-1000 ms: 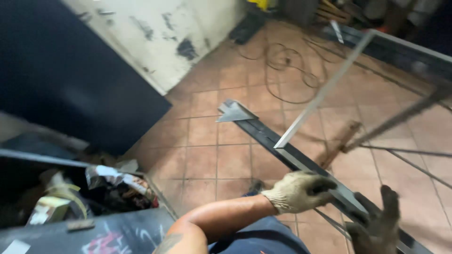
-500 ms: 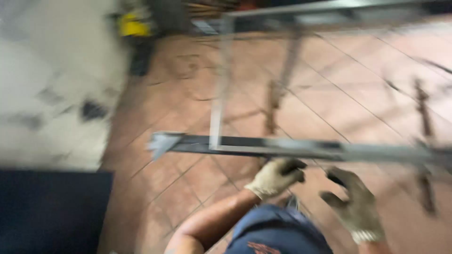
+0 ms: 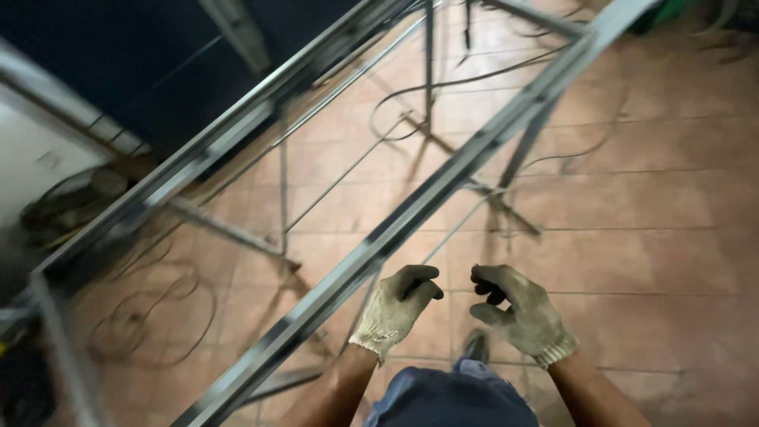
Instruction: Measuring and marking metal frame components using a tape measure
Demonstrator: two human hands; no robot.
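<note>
- Your left hand [image 3: 395, 308] sits just beside the long steel frame rail [image 3: 411, 209], which lies at its ten o'clock; the gloved fingers are curled loosely, gripping nothing, and I cannot tell whether the knuckles brush the metal.
- Your right hand [image 3: 518, 312] hangs apart from the rail, fingers half bent and empty (thumb tucked toward the palm), so the left is clearly the nearer one.
- The rail's long axis runs from seven o'clock at the bottom edge up to one o'clock at the top, crossing just left of both hands.
- A second, parallel rail [image 3: 229, 142] lies farther off at ten o'clock, joined to the first by thin cross bars [image 3: 283, 182].
- Open tiled floor [image 3: 648, 205] spreads at two to four o'clock, so that side offers room; the left side is crowded by frame members and a coiled cable [image 3: 150, 316] on the tiles.
- Your blue-clad knee [image 3: 451, 395] sits at six o'clock, below both wrists.
</note>
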